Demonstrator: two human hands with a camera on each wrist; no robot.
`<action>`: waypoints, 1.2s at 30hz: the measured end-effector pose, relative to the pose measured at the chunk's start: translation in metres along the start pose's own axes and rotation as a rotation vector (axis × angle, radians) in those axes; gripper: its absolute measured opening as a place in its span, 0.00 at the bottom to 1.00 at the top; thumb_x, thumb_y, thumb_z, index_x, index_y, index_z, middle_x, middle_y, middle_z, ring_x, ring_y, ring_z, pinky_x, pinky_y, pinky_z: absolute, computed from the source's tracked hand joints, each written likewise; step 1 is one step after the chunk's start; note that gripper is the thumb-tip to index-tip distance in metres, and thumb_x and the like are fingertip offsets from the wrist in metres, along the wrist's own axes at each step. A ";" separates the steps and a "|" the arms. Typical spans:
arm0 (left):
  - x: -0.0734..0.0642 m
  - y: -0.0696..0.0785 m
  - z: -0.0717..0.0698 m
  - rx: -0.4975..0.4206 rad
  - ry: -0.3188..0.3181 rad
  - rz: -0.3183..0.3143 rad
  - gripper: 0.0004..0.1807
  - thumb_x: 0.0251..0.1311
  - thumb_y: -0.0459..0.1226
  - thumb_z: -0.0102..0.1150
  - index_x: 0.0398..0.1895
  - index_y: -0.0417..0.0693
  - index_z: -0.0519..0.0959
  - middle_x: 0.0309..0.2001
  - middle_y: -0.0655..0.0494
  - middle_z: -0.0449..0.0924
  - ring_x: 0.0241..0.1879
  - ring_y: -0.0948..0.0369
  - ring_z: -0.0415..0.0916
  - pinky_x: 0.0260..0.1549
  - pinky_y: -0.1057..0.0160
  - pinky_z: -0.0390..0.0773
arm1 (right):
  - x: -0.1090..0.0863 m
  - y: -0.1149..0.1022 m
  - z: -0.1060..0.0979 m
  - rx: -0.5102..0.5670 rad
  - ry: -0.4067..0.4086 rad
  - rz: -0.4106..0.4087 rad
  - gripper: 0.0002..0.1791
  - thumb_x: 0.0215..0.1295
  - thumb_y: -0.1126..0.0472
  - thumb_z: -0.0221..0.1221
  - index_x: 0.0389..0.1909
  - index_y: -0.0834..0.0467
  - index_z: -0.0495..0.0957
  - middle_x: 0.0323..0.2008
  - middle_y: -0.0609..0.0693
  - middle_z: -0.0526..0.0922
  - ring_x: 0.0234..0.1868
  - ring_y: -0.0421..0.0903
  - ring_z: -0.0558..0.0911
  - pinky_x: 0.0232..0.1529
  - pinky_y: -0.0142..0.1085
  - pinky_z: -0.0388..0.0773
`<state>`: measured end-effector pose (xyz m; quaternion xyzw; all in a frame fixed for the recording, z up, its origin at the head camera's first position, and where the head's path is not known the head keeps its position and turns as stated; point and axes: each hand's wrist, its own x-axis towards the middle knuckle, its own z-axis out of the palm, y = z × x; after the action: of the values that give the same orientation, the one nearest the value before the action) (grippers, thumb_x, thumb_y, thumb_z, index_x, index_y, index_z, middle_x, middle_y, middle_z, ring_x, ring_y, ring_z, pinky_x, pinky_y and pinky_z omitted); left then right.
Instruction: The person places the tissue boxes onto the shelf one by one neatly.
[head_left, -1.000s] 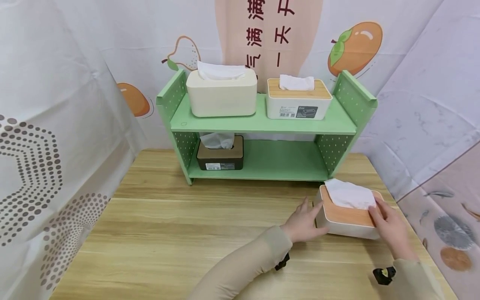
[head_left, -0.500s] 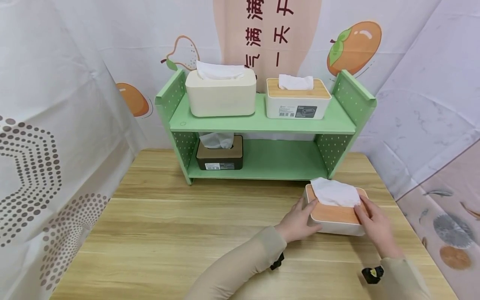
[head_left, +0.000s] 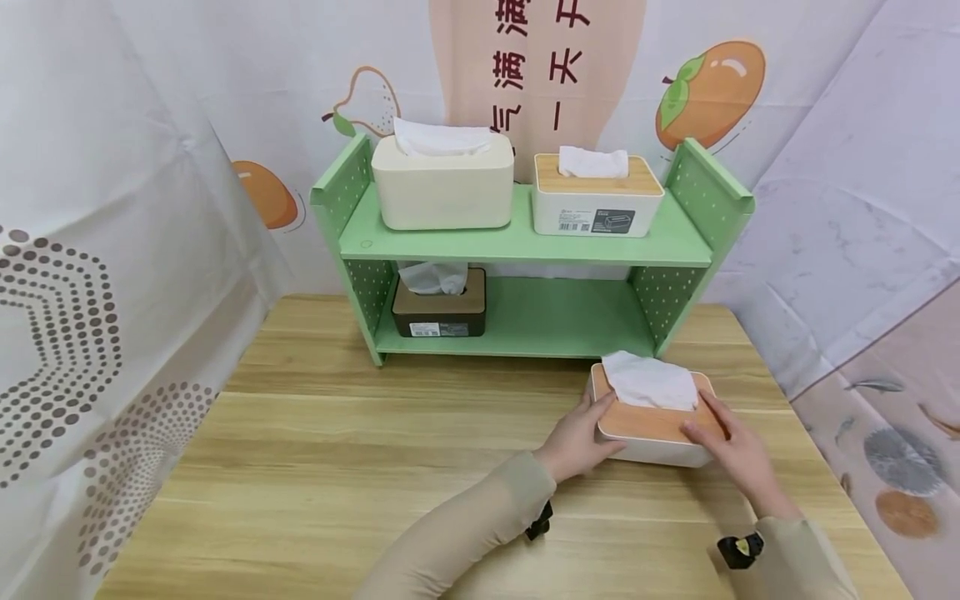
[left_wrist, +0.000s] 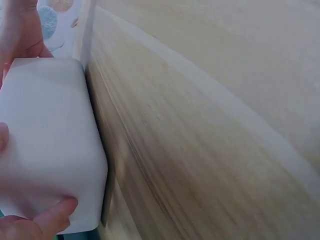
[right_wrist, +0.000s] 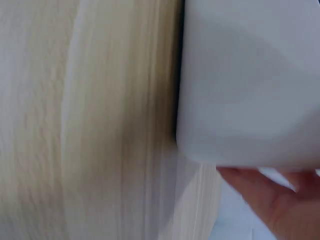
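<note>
A white tissue box with an orange-brown wood-look lid and a white tissue sticking out is at the right of the tabletop in the head view. My left hand grips its left end. At the opposite end, my right hand holds it, with the thumb over the lid's edge. The box's plain white side fills much of the left wrist view, where a left finger presses a lower corner. Right fingers wrap its end in the right wrist view. Whether its base touches the table cannot be told.
Behind stands a green two-tier shelf. On its upper tier are a cream tissue box and a white one with a bamboo lid. A dark brown tissue box sits lower left. Wooden tabletop extends leftward.
Both hands have moved left with the white tissue box between them, bringing it nearer the shelf's lower right corner. The boxes on the shelf have stayed in place.
</note>
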<state>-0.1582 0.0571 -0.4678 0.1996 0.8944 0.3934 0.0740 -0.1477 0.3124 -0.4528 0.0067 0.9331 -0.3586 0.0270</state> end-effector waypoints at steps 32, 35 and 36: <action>-0.023 -0.019 -0.023 -0.134 0.124 0.014 0.38 0.47 0.47 0.72 0.64 0.54 0.71 0.61 0.56 0.74 0.57 0.60 0.74 0.52 0.70 0.73 | -0.005 -0.003 0.021 0.055 -0.022 -0.100 0.55 0.43 0.55 0.75 0.72 0.54 0.55 0.65 0.75 0.59 0.63 0.72 0.63 0.55 0.61 0.63; -0.026 -0.021 -0.027 -0.148 0.134 0.012 0.38 0.47 0.47 0.72 0.64 0.55 0.71 0.60 0.53 0.75 0.54 0.63 0.75 0.46 0.73 0.74 | -0.003 -0.008 0.023 0.058 -0.024 -0.104 0.55 0.42 0.54 0.75 0.72 0.54 0.56 0.65 0.74 0.60 0.63 0.71 0.63 0.56 0.62 0.63; -0.027 -0.022 -0.029 -0.151 0.138 0.012 0.38 0.47 0.47 0.73 0.64 0.55 0.71 0.59 0.53 0.76 0.52 0.64 0.76 0.45 0.73 0.74 | -0.003 -0.010 0.024 0.060 -0.021 -0.106 0.55 0.42 0.54 0.75 0.72 0.54 0.56 0.65 0.74 0.60 0.63 0.71 0.63 0.56 0.62 0.63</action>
<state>-0.1488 0.0130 -0.4647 0.1714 0.8640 0.4727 0.0248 -0.1439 0.2894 -0.4635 -0.0457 0.9205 -0.3876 0.0173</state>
